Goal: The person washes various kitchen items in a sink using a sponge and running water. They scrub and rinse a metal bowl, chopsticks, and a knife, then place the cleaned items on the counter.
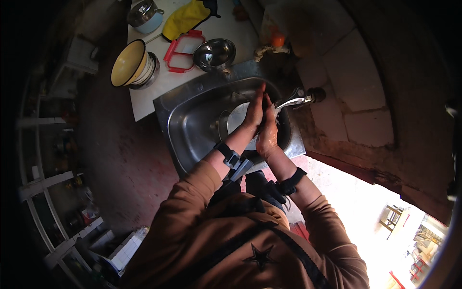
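Note:
My left hand (255,110) and my right hand (268,126) meet palm to palm over the stainless steel sink (191,126). Their fingers are stretched out toward the far side, and no object shows in either. What lies between the palms is hidden. Wet skin glistens on the right hand and wrist. Beside the right fingers is the spout of a chrome faucet (294,100), whose outlet is partly covered by that hand. Below the hands, a white round dish (236,117) lies in the basin, partly hidden by my arms. A clear rim (222,124) curves around its left side.
On the white counter (144,104) stand a steel bowl (214,55), a red-edged clear lid (184,52), a yellow cloth (186,18) and a blue lidded pot (147,20). A yellow bowl (128,65) tops a stack near the edge. A tiled wall (368,123) borders the right.

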Motion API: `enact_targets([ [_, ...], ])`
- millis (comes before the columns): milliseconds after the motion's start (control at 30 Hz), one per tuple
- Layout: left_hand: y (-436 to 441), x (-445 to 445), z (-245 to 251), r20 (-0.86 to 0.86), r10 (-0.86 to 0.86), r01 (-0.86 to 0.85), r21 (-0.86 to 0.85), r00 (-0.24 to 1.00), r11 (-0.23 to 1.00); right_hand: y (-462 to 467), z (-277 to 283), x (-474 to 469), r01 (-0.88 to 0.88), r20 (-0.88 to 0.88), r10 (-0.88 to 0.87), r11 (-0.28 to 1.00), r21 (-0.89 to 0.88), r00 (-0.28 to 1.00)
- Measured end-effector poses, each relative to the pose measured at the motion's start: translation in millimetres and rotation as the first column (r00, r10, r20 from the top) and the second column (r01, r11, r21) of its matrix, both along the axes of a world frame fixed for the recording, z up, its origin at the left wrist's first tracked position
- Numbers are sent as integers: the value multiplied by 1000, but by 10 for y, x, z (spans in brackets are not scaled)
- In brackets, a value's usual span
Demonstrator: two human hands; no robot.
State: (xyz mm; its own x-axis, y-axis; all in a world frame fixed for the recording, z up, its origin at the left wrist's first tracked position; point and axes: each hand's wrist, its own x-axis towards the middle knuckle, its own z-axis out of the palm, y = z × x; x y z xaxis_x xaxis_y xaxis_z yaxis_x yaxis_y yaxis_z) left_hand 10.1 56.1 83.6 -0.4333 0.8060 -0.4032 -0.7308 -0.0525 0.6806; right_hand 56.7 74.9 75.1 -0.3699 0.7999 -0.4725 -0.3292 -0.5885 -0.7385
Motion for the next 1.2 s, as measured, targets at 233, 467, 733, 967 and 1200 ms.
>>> enact_targets([
  [233,-277,41,-336,-163,-294,325,216,942,921,316,-115,23,180,-31,-193,952,-247,981],
  [467,-336,3,-667,-480,-191,339,243,856,909,-14,-494,253,-132,46,130,990,53,990],
  [733,-429,-80,-948,-546,-287,292,-79,787,953,46,-734,328,-83,-130,59,979,-188,990],
  [967,-296,-204,-848,-449,-207,153,-155,869,976,-1,-595,441,-527,396,412,814,245,821],
  [1200,-559,-276,-696,-610,-73,88,-5,789,996,-292,-398,308,-615,616,82,234,753,784],
])
